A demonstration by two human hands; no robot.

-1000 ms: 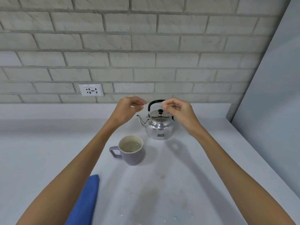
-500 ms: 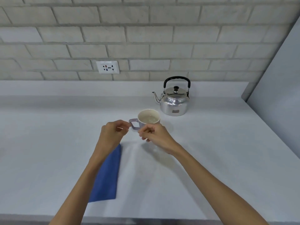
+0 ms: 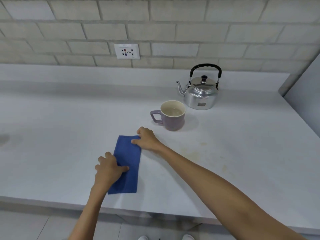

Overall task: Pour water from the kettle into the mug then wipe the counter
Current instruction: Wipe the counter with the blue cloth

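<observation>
A folded blue cloth (image 3: 129,160) lies flat on the white counter (image 3: 52,135) near its front edge. My left hand (image 3: 108,168) rests on the cloth's left side, thumb pressed on the fabric. My right hand (image 3: 146,138) pinches the cloth's far right corner. Behind them stands a purple mug (image 3: 172,116) with water in it, handle to the left. The silver kettle (image 3: 200,93) with a black handle sits upright behind the mug, spout pointing left, untouched.
A brick wall with a white socket (image 3: 127,51) runs along the back. A grey panel (image 3: 304,94) closes off the right side. Faint yellowish stains (image 3: 195,153) mark the counter right of the cloth. The counter's front edge (image 3: 155,212) is close below the cloth.
Both hands have moved back from the kettle, past the mug, and come down onto the blue cloth. The view has tilted down and left.
</observation>
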